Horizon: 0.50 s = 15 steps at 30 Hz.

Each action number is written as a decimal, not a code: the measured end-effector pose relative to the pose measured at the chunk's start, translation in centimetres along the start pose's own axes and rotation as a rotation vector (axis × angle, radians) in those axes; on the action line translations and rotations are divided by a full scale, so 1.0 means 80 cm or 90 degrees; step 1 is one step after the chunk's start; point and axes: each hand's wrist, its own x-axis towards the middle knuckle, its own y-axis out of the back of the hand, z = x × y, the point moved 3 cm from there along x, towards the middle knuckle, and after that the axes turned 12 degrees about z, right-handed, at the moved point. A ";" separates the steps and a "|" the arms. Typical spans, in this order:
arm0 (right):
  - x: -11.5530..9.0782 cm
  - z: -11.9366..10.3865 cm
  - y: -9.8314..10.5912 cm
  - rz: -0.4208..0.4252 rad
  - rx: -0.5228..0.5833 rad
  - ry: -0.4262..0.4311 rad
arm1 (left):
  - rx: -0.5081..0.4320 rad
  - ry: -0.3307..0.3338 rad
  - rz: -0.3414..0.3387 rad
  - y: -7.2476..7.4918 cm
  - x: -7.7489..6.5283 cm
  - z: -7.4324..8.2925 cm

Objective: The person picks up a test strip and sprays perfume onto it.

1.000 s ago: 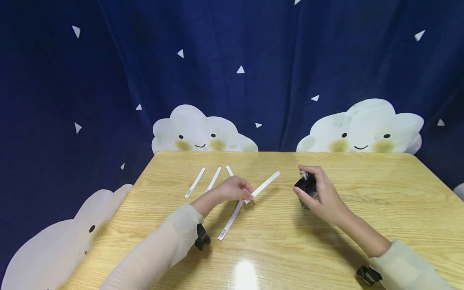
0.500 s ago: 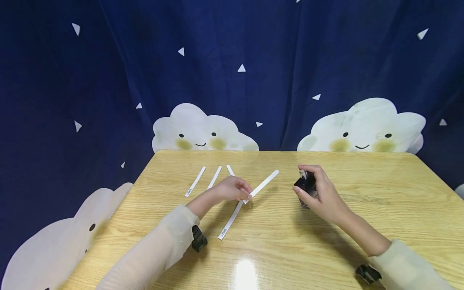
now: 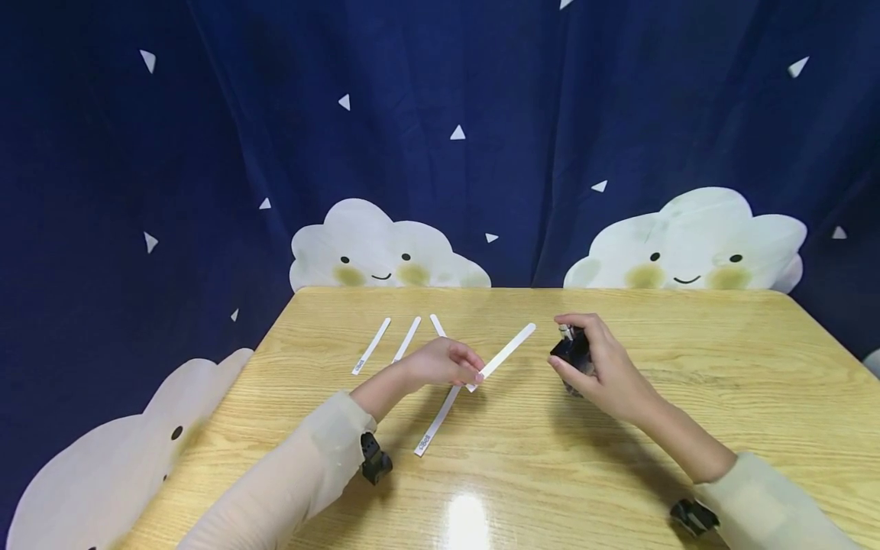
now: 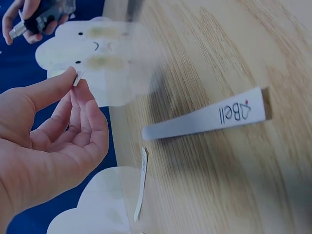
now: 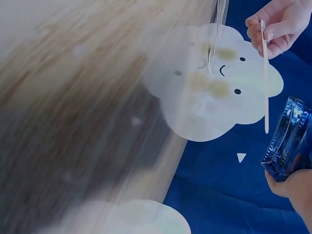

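Observation:
Between thumb and fingertips, my left hand (image 3: 443, 362) pinches the lower end of a white perfume test strip (image 3: 509, 350). The strip slants up to the right, above the table. My right hand (image 3: 615, 378) grips a dark glass perfume bottle (image 3: 572, 351), its forefinger over the silver spray nozzle (image 3: 567, 332). In the right wrist view the bottle's glass base (image 5: 287, 141) shows; the strip's free end is near it, apart. Below my left hand a second test strip (image 4: 204, 114) with printed lettering lies on the wood.
More white test strips lie at the left of the table (image 3: 619, 489), among them a leftmost strip (image 3: 371, 346) and a neighbouring strip (image 3: 409, 336); my left arm partly covers some. A dark blue curtain (image 3: 522, 153) with white clouds hangs behind the table's far edge.
My right hand has shifted slightly left with the perfume bottle, towards the strip. My left hand has moved slightly right with its strip. Both grips look the same.

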 end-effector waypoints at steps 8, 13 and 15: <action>-0.001 -0.005 -0.009 -0.025 -0.013 0.014 | -0.030 -0.002 -0.020 -0.008 -0.006 0.008; 0.000 -0.007 -0.010 -0.026 -0.026 0.004 | -0.033 -0.007 -0.028 -0.010 -0.007 0.012; 0.000 -0.007 -0.010 -0.028 -0.028 0.000 | -0.036 -0.005 -0.031 -0.011 -0.008 0.014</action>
